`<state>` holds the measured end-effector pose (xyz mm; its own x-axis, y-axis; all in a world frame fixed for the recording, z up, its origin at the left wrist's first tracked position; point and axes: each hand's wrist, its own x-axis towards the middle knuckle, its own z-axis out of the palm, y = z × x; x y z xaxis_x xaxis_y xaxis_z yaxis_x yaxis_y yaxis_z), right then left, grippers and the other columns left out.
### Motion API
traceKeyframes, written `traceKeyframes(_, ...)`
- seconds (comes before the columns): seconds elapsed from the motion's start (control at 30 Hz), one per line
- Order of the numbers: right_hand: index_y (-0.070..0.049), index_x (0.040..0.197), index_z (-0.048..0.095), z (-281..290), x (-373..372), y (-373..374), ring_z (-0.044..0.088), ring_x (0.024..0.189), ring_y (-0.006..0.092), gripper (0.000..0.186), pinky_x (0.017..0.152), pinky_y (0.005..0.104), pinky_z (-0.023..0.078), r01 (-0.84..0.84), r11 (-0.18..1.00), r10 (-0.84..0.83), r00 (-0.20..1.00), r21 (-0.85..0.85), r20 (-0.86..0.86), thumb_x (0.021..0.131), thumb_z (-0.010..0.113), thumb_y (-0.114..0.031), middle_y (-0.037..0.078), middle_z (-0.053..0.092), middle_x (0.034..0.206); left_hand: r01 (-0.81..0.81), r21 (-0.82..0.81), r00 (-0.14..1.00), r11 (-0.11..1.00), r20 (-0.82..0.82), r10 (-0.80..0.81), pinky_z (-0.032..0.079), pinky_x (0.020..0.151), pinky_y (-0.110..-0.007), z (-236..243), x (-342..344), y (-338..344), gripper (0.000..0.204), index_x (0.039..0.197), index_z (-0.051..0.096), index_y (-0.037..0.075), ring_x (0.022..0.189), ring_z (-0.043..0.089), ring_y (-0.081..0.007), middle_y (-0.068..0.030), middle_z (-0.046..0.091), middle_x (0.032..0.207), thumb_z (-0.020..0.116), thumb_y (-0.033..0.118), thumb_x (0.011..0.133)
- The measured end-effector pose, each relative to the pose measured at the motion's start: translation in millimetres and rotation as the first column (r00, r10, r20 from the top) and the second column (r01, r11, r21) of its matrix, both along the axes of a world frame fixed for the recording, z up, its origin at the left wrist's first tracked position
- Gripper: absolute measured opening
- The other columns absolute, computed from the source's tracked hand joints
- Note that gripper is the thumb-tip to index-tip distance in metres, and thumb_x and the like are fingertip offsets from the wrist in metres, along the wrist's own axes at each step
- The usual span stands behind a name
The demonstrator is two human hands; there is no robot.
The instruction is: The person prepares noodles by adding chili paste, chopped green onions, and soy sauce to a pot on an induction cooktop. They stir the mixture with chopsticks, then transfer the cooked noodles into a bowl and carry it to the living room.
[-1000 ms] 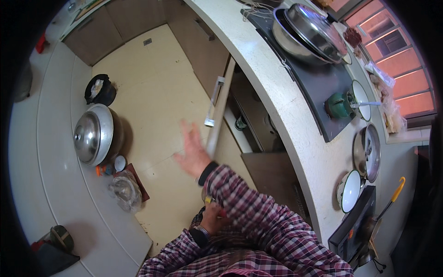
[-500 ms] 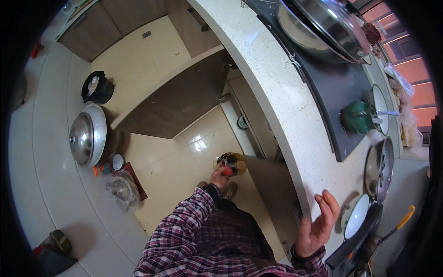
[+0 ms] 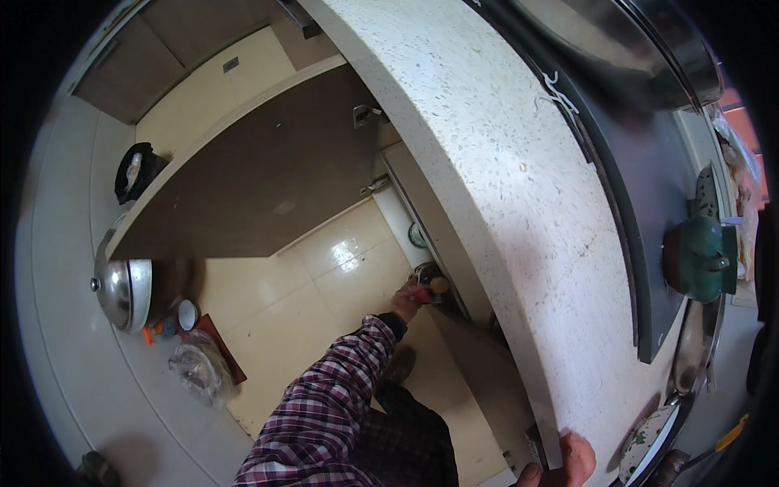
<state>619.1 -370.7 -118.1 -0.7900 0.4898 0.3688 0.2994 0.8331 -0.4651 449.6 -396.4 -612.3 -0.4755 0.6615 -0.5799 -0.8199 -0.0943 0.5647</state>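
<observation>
Down at the open lower cabinet, my left hand (image 3: 406, 300) is closed around a dark bottle (image 3: 425, 274) with a red label and a light brown cap. The bottle is at the cabinet's opening, just above its floor edge; part of it is hidden by my fingers. My right hand (image 3: 578, 459) is at the near end of the white speckled countertop (image 3: 511, 203), gripping its front edge with fingers on top and thumb at the side. Inside the cabinet, a small green-and-white round thing (image 3: 416, 234) shows near the opening.
Both cabinet doors stand open: a wide brown left door (image 3: 251, 170) and a right door (image 3: 479, 381). On the counter are a black stove (image 3: 625, 187), a large metal pot (image 3: 600, 49) and a green pot (image 3: 699, 258). A lidded metal pot (image 3: 122, 284) and plastic bag (image 3: 199, 369) lie by the wall.
My left hand has carried the bottle right to the cabinet opening. My right hand has come down from the air onto the counter edge. The view has moved closer to the counter.
</observation>
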Motion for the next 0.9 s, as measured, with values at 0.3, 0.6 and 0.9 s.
traceKeyframes(0.3,0.002,0.116,0.050,-19,-1,4,0.055,0.092,0.0321,0.041,0.079,0.0419,0.044,0.007,0.990,0.008,0.994,0.140,-0.108,0.079,0.065,-0.006,0.021,0.057,0.109,0.149,-0.028,0.801,0.988,-0.583,-0.137,0.050,0.088,-0.036,-116,21,79,0.025,0.107,0.059,0.000,0.105,0.058,-0.0252,-0.0089,0.062,0.104,0.054,-0.006,0.083)
traceKeyframes(0.6,0.001,0.120,0.051,1,-5,3,0.054,0.099,0.0319,0.040,0.086,0.0427,0.044,0.019,0.999,-0.022,0.997,0.031,0.078,0.082,0.062,-0.007,0.019,0.056,0.115,-0.024,-0.404,0.709,0.914,-0.652,-0.270,0.046,0.092,-0.041,-47,30,38,0.046,0.129,0.039,0.005,0.110,0.054,-0.0290,-0.0156,0.048,0.128,0.057,0.009,0.086)
traceKeyframes(0.9,-0.009,0.101,0.064,33,-14,5,0.058,0.090,0.0244,0.039,0.080,0.0372,0.044,0.179,0.980,-0.179,0.984,-0.088,0.009,0.063,0.072,-0.009,0.007,0.063,0.106,0.167,-0.983,-0.124,-0.079,0.059,-0.991,0.027,0.103,-0.053,136,-11,-329,0.043,0.119,0.059,0.015,0.103,0.060,-0.0241,-0.0059,0.065,0.109,0.063,0.034,0.081)
